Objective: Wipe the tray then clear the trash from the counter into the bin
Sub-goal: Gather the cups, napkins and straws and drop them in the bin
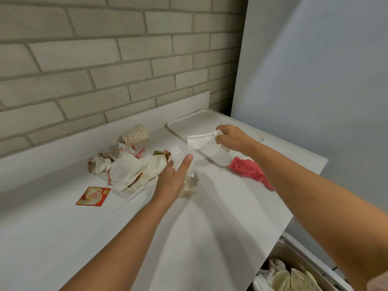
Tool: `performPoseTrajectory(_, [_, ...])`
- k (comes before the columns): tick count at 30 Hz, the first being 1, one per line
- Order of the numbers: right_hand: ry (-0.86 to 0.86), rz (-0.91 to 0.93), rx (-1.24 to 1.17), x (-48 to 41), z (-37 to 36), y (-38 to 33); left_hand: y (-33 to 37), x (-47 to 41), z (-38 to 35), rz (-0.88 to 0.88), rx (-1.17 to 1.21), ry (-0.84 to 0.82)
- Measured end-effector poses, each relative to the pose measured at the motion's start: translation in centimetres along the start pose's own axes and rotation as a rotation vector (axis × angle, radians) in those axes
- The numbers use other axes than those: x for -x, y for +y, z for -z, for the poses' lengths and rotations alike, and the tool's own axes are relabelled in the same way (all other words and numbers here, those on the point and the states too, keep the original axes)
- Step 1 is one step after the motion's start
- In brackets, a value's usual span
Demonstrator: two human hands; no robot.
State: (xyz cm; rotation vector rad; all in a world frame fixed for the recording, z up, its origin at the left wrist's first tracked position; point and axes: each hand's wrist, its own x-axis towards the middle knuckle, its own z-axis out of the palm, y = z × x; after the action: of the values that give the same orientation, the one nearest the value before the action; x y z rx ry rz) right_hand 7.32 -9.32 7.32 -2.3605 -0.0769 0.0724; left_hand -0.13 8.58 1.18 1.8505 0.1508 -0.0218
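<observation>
The right hand [231,138] has its fingers [220,141] curled tight round one end of a soft white tissue [199,141]. The tissue trails limp to the left above the tray [189,122], a smooth off-white rectangle with rounded corners and a low rim, far right on the tabletop [210,227]. The left hand [174,178] pinches a crumpled napkin [178,157] between its thumb and nearly straight fingers [188,162], above a squashed dotted cup [189,185]. A wrinkled pink cloth [249,170] lies just beside the tray's near edge. Left of the left hand sits the trash pile [126,168] of wadded paper, a round lid and striped straws. A spotted paper cup [136,134] lies on its side beyond it, and a glossy sachet [93,196] lies flat nearer. The bin [287,255], holding scraps, stands below the tabletop's near right edge.
</observation>
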Motion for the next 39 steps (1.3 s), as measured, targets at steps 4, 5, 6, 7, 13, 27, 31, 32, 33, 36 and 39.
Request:
performPoseTrajectory(4, [-0.033,-0.047,-0.036,3.6,2.4,1.6,1.2,1.2,-3.3,-0.009,0.002,-0.058])
performPoseTrajectory(5, [-0.032,-0.052,-0.047,4.6,2.9,2.1,1.4,1.5,-4.1,-0.015,-0.006,-0.05])
performPoseTrajectory(6, [-0.027,-0.052,-0.043,5.7,3.4,2.6,1.5,1.7,-5.0,-0.027,-0.013,-0.05])
performPoseTrajectory(7, [-0.022,-0.048,-0.024,6.7,3.9,3.2,1.8,2.1,-5.9,-0.045,-0.018,-0.062])
performPoseTrajectory(13, [-0.139,-0.088,-0.028,11.6,6.1,9.0,2.9,4.7,-11.6,-0.093,-0.065,-0.239])
performPoseTrajectory(27, [-0.044,-0.113,0.298,18.6,5.6,22.5,1.2,11.9,-23.8,-0.15,-0.249,-0.526])
performPoseTrajectory(31, [0.146,-0.273,-0.087,20.1,4.0,23.1,0.1,12.8,-26.6,-0.094,-0.289,-0.501])
performPoseTrajectory(32, [0.19,-0.31,-0.184,20.4,3.6,23.2,-0.1,12.9,-27.3,-0.046,-0.23,-0.498])
performPoseTrajectory(33, [0.217,-0.327,-0.238,20.9,3.3,23.1,-0.7,12.9,-28.1,-0.007,-0.184,-0.489])
performPoseTrajectory(36, [0.11,-0.239,-0.442,22.1,2.2,23.3,-1.8,12.5,-29.8,0.12,-0.154,-0.43])
performPoseTrajectory(39, [-0.1,-0.164,-0.417,23.0,1.2,24.8,-4.4,11.2,-31.7,0.288,-0.062,-0.365])
